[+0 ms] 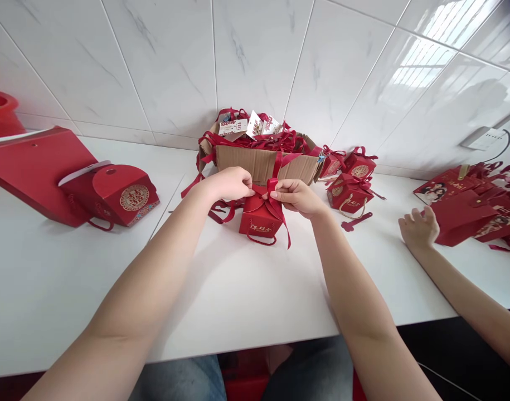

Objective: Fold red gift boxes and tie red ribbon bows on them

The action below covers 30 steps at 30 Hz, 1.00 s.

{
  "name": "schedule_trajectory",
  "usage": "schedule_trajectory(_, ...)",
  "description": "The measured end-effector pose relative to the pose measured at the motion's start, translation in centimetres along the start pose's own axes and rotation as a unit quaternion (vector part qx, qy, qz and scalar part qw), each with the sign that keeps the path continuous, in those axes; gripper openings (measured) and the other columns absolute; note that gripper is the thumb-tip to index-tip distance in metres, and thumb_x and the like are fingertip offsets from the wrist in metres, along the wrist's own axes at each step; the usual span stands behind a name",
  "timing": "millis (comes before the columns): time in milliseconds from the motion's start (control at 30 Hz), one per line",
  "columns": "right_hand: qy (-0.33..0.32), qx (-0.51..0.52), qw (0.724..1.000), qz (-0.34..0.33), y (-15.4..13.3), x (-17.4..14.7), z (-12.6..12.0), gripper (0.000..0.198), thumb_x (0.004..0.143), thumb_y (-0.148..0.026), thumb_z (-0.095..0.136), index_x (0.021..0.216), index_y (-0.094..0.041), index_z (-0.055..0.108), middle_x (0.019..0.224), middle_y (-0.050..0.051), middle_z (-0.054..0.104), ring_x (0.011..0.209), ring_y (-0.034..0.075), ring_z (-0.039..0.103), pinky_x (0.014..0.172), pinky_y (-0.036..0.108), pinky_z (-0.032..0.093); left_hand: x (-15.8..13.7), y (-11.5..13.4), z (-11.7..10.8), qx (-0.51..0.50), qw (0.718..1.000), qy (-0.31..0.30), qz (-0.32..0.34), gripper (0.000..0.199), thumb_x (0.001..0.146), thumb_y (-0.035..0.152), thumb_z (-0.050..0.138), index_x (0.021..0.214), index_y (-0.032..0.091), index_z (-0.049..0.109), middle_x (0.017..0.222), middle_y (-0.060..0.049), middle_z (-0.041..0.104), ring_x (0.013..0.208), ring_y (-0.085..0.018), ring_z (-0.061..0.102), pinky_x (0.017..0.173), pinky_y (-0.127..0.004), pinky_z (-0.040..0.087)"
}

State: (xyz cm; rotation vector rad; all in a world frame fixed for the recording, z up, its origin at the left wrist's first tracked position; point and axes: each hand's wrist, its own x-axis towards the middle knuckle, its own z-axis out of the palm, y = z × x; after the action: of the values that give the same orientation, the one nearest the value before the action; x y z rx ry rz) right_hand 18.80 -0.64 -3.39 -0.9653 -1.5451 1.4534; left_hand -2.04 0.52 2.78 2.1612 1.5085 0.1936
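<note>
A small red gift box point(260, 220) with gold lettering and a cord handle stands on the white table in front of me. Over its top lies a red ribbon point(272, 186) with a loop standing up at the middle. My left hand point(234, 184) pinches the ribbon at the box's upper left, its fingertips partly hidden. With thumb and forefinger my right hand point(295, 196) grips the ribbon beside the loop, at the upper right. One ribbon tail hangs down the box's right side.
Behind the box is a cardboard carton point(263, 162) full of red ribbons and tags. Finished-looking red boxes point(350, 192) stand to the right. A larger red box point(121, 195) and a red bag point(37, 172) lie left. Another person's hand point(419, 227) rests near red bags point(464, 217).
</note>
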Motion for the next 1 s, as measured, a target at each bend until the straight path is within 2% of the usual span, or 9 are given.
schedule_trajectory(167, -0.003, -0.043, 0.999, 0.009, -0.2, -0.1, -0.3, 0.031, 0.068, -0.038, 0.080, 0.080, -0.015, 0.063, 0.075, 0.001, 0.069, 0.043, 0.001, 0.029, 0.037, 0.020, 0.014, 0.5, -0.3, 0.3, -0.004, 1.000, 0.012, -0.004, 0.012, 0.071, 0.032, 0.065, 0.070, 0.022, 0.059, 0.076, -0.003, 0.067, 0.057, -0.015, 0.055, 0.047, -0.027, 0.038)
schedule_trajectory(267, -0.018, -0.060, 0.998, 0.018, -1.0, -0.5, -0.2, 0.027, 0.070, -0.035, 0.077, 0.079, -0.015, 0.063, 0.082, 0.004, 0.072, 0.041, 0.001, 0.031, 0.035, 0.020, 0.016, 0.7, -0.5, 0.5, -0.009, 1.000, 0.008, -0.004, 0.013, 0.069, 0.033, 0.066, 0.069, 0.022, 0.059, 0.075, -0.003, 0.067, 0.057, -0.016, 0.057, 0.047, -0.027, 0.037)
schedule_trajectory(367, -0.023, -0.069, 0.997, 0.031, -1.7, -0.9, 0.0, 0.021, 0.074, -0.033, 0.073, 0.080, -0.015, 0.062, 0.088, 0.005, 0.073, 0.040, 0.001, 0.036, 0.036, 0.020, 0.022, 0.7, -0.6, 0.7, -0.030, 0.999, -0.006, 0.021, 0.013, 0.071, 0.034, 0.064, 0.070, 0.022, 0.059, 0.072, -0.003, 0.069, 0.058, -0.018, 0.060, 0.048, -0.026, 0.039)
schedule_trajectory(500, 0.009, -0.077, 0.996, 0.054, -2.2, -1.1, 0.3, 0.017, 0.074, -0.030, 0.070, 0.077, -0.015, 0.063, 0.090, 0.007, 0.074, 0.040, 0.003, 0.043, 0.037, 0.021, 0.029, 0.0, -0.3, 0.5, -0.057, 0.997, -0.006, 0.055, 0.010, 0.071, 0.032, 0.064, 0.072, 0.023, 0.060, 0.068, -0.003, 0.069, 0.054, -0.018, 0.061, 0.046, -0.027, 0.041)
schedule_trajectory(600, 0.056, -0.089, 0.992, 0.074, -2.2, -0.8, 0.9, 0.013, 0.072, -0.026, 0.068, 0.070, -0.015, 0.064, 0.085, 0.007, 0.074, 0.040, 0.003, 0.043, 0.037, 0.021, 0.027, -1.1, 0.4, -0.1, -0.058, 0.994, 0.024, 0.090, 0.009, 0.070, 0.030, 0.066, 0.075, 0.023, 0.065, 0.072, -0.004, 0.070, 0.051, -0.017, 0.060, 0.045, -0.028, 0.041)
schedule_trajectory(733, 0.109, -0.131, 0.983, 0.069, -2.4, -0.8, 2.0, 0.010, 0.070, -0.022, 0.065, 0.068, -0.013, 0.070, 0.075, 0.005, 0.071, 0.040, 0.004, 0.041, 0.040, 0.022, 0.030, -2.5, 1.5, -0.6, -0.058, 0.986, 0.071, 0.143, 0.012, 0.073, 0.028, 0.064, 0.080, 0.023, 0.072, 0.072, -0.003, 0.070, 0.052, -0.015, 0.058, 0.048, -0.028, 0.042)
schedule_trajectory(900, 0.093, -0.162, 0.982, 0.042, -2.7, -1.1, 2.6, 0.013, 0.070, -0.020, 0.062, 0.069, -0.014, 0.073, 0.068, 0.002, 0.068, 0.044, 0.005, 0.040, 0.043, 0.022, 0.030, -1.9, 2.0, 0.4, -0.106, 0.961, 0.174, 0.187, 0.014, 0.077, 0.027, 0.061, 0.079, 0.019, 0.072, 0.081, -0.004, 0.072, 0.070, -0.017, 0.064, 0.065, -0.029, 0.049)
schedule_trajectory(1000, 0.061, -0.190, 0.979, 0.033, -2.9, -1.4, 2.5, 0.014, 0.072, -0.022, 0.061, 0.064, -0.015, 0.071, 0.054, -0.001, 0.058, 0.047, 0.006, 0.041, 0.046, 0.022, 0.029, -1.2, 2.0, 1.1, -0.149, 0.954, 0.187, 0.181, 0.012, 0.077, 0.026, 0.062, 0.077, 0.017, 0.070, 0.085, -0.005, 0.073, 0.080, -0.018, 0.065, 0.074, -0.030, 0.051)
